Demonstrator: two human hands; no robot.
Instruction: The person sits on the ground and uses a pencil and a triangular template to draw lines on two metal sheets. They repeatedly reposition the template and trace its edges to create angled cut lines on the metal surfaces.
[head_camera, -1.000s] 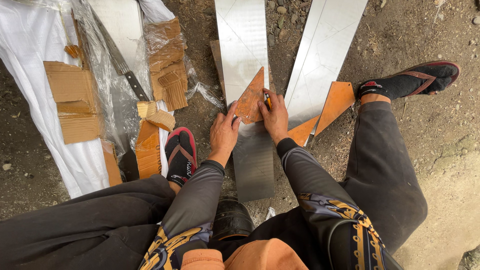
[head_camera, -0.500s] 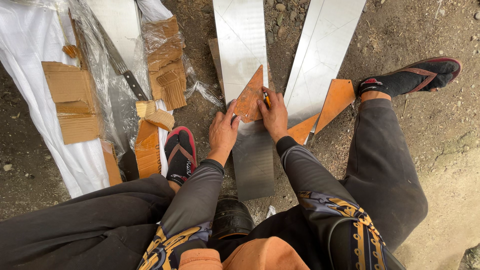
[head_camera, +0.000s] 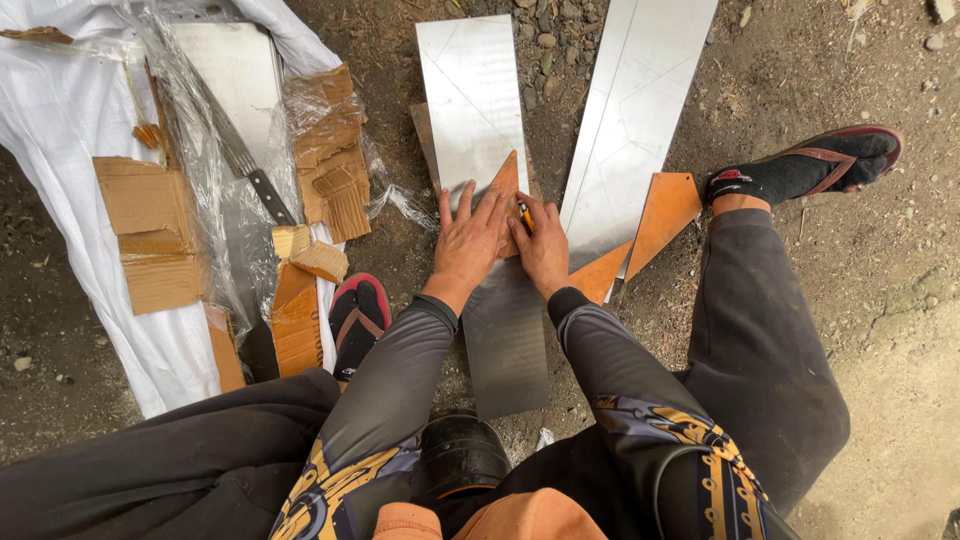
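Note:
A long shiny metal sheet (head_camera: 478, 110) lies on the dirt in front of me. On it rests an orange triangular template (head_camera: 507, 176). My left hand (head_camera: 468, 240) lies flat with fingers spread, pressing the template onto the sheet. My right hand (head_camera: 545, 248) is closed around a yellow pencil (head_camera: 525, 216), its tip at the template's right edge.
A second metal sheet (head_camera: 640, 110) lies to the right, with orange template pieces (head_camera: 662, 215) at its lower end. On the left, white plastic wrap (head_camera: 60, 200) holds cardboard scraps (head_camera: 150, 230) and a knife (head_camera: 245, 165). My sandalled feet (head_camera: 810, 165) flank the sheets.
My left hand has spread flatter and slid up over the template. My right hand with the pencil has barely shifted along the template's edge.

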